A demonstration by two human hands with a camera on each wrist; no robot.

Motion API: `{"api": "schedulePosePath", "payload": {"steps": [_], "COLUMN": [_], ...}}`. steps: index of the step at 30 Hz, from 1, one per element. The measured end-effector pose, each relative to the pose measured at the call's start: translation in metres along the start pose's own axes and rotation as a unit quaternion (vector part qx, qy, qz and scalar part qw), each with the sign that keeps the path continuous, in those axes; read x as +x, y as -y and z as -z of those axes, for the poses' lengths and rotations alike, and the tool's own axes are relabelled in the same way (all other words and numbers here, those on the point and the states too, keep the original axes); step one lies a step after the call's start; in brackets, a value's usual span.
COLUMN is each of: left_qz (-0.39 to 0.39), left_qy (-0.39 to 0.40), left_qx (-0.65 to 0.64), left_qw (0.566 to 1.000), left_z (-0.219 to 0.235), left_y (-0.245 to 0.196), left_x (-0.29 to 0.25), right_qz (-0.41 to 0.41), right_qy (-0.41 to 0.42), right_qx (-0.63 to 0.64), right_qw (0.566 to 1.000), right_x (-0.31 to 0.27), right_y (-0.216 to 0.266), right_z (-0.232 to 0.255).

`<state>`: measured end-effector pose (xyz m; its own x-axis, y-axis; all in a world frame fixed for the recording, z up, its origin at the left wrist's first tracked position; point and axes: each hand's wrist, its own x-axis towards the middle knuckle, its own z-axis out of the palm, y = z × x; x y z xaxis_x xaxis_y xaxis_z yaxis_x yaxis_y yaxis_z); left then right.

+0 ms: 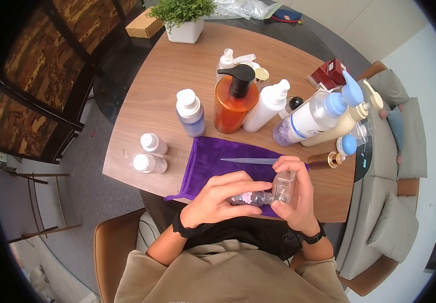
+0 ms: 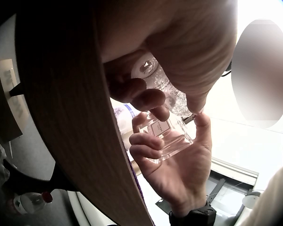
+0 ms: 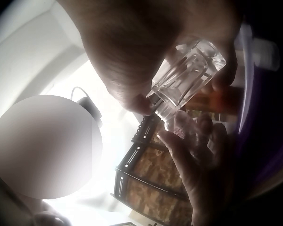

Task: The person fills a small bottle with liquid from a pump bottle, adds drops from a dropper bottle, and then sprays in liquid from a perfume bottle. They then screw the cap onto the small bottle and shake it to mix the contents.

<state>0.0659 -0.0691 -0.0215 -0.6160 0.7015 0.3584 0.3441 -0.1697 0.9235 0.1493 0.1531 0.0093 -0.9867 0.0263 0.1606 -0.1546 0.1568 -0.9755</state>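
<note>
My left hand [image 1: 225, 197] grips a small clear bottle with a pink flower [image 1: 249, 197], held on its side above a purple cloth [image 1: 205, 166]. A clear square glass bottle [image 1: 283, 186] is pinched in my right hand [image 1: 299, 199], its neck meeting the flower bottle's end. In the left wrist view the glass bottle [image 2: 172, 141] shows a label, and the left fingers curl round the textured bottle [image 2: 172, 94]. The right wrist view shows the two necks together below the glass bottle [image 3: 191, 75]. A pale, thin pointed tool [image 1: 248, 161] lies on the cloth.
Beyond the cloth stand an amber pump bottle [image 1: 234, 103], a white bottle [image 1: 267, 107], a blue-topped pump bottle [image 1: 311, 118] and a bluish bottle [image 1: 191, 118]. Two small white-capped bottles [image 1: 150, 163] are at the left. A brown bottle [image 1: 324, 160] lies at the right.
</note>
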Motion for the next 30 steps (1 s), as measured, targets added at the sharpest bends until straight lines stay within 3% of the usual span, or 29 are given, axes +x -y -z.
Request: {"api": "schedulePosePath", "payload": {"steps": [28,30], "left_qz": [-0.019,0.011], "left_qy": [0.000,0.004], "left_qx": [-0.006,-0.010], "left_qw": [1.000,1.000], "left_z": [-0.0018,-0.0017], "left_y": [0.0027,0.0008], "left_x": [0.0007,0.0000], "right_qz": [-0.030,-0.028], "right_qy": [-0.024,-0.023], "right_qx": [0.061,0.056], "right_qw": [0.997,0.998], "right_x": [-0.0003,-0.0006], "right_y": [-0.0018,-0.0040], "right_z": [-0.0041,-0.0026]}}
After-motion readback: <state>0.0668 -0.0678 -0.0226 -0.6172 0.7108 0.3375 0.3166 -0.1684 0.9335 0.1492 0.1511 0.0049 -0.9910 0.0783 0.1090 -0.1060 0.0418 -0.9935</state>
